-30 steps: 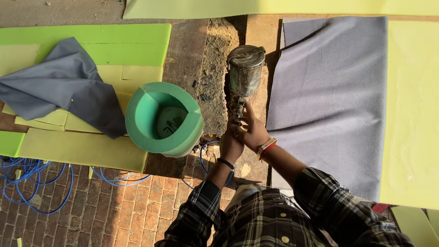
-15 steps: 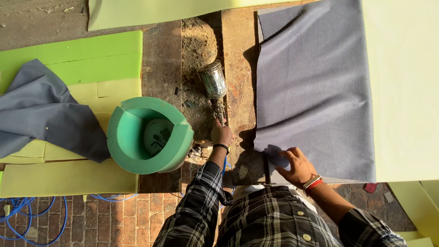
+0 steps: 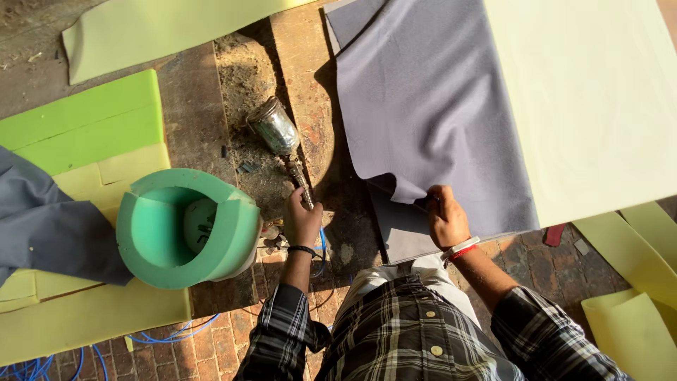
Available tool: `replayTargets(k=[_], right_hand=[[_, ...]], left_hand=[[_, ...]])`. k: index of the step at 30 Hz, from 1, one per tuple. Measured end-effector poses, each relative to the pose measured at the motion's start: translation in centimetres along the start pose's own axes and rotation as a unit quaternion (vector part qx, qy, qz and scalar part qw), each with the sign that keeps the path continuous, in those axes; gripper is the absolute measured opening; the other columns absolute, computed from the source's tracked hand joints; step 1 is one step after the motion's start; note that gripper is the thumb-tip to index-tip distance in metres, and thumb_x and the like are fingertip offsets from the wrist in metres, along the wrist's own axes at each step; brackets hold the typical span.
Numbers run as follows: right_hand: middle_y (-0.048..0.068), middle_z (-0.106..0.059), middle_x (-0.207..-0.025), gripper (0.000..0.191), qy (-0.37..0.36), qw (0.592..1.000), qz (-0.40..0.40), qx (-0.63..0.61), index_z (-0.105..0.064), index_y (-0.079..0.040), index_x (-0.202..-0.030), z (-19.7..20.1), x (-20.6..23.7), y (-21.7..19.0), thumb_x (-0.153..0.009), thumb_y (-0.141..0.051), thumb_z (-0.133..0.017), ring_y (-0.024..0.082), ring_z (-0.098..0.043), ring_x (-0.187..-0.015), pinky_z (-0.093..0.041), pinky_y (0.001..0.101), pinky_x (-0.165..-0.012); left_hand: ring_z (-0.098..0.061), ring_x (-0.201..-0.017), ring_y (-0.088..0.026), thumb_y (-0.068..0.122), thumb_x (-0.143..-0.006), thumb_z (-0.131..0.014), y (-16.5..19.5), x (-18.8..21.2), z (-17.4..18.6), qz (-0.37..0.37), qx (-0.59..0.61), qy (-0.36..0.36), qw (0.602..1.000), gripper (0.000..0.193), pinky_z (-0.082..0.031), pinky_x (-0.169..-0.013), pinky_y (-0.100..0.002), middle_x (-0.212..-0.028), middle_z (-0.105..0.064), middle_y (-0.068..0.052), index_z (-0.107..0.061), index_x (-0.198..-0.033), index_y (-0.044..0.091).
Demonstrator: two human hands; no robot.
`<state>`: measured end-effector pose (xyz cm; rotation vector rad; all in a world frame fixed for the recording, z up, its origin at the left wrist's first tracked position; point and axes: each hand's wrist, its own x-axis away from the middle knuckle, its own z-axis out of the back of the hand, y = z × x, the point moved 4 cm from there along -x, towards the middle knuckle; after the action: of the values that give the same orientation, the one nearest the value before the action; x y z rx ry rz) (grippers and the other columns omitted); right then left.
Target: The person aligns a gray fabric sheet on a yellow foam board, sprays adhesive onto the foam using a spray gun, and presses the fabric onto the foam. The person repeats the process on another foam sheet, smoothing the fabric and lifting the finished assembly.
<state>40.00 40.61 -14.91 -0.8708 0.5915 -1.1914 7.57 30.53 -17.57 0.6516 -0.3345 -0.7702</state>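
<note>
On a sunlit brick floor (image 3: 211, 106), we close our left hand (image 3: 302, 220) around the handle of a spray gun (image 3: 281, 141), its metal cup lying tilted beside a patch of dirt. Our right hand (image 3: 446, 217) pinches and lifts the near edge of a grey cloth (image 3: 423, 99) spread over pale foam sheet (image 3: 599, 92). A green foam tub (image 3: 233, 236) sits just left of the gun.

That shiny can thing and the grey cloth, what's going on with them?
A person in a checked shirt is bent over a brick floor. The left hand grips the handle of a spray gun with a shiny metal cup, lying on the bricks. The right hand lifts a corner of the grey cloth, which lies partly under a pale yellow foam sheet. A green foam ring sits nearby.
</note>
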Motion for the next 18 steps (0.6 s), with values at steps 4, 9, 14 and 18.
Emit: replayTargets(k=[4,9,14,18], right_hand=[[0.018,-0.068,-0.097,0.042,0.072,0.978,0.134,0.141,-0.061,-0.001,-0.114,6.4,0.2,-3.6,-0.080,-0.015,-0.080,0.037,-0.069,-0.089,-0.056,0.0450,-0.077],[0.009,-0.069,-0.097,0.022,0.143,0.968,0.174,0.112,-0.069,-0.005,-0.107,16.2,1.9,-5.3,-0.089,0.008,-0.071,0.020,-0.072,-0.085,-0.058,0.0303,-0.074],[0.010,-0.069,-0.096,0.021,0.281,0.926,0.198,0.156,-0.072,-0.003,-0.106,25.7,5.0,-3.7,-0.095,0.014,-0.073,0.017,-0.068,-0.080,-0.053,0.0261,-0.071],[0.006,-0.069,-0.103,0.014,0.353,0.915,0.161,0.113,-0.067,-0.002,-0.105,33.0,5.5,2.1,-0.103,0.012,-0.069,0.012,-0.071,-0.097,-0.058,0.0238,-0.085]], left_hand=[[-0.060,-0.123,-0.032,0.023,-0.084,-0.077,2.1,2.4,-2.1,0.003,0.006,-0.146,0.989,0.049,-0.050,-0.100,-0.046,-0.132,-0.064,-0.017,-0.064,-0.128,0.007],[-0.065,-0.122,-0.029,0.031,-0.088,-0.071,6.9,5.3,-7.8,-0.010,0.021,-0.341,0.940,0.052,-0.054,-0.104,-0.042,-0.133,-0.065,-0.015,-0.062,-0.136,0.013],[-0.048,-0.137,-0.037,0.031,-0.088,-0.072,12.1,8.0,-14.1,-0.206,-0.023,-0.295,0.933,0.055,-0.042,-0.113,-0.048,-0.144,-0.055,-0.018,-0.059,-0.137,0.011],[-0.026,-0.150,-0.043,0.041,-0.085,-0.073,15.3,9.9,-18.3,-0.266,-0.119,-0.285,0.913,0.072,-0.025,-0.119,-0.057,-0.160,-0.033,-0.022,-0.048,-0.147,0.013]])
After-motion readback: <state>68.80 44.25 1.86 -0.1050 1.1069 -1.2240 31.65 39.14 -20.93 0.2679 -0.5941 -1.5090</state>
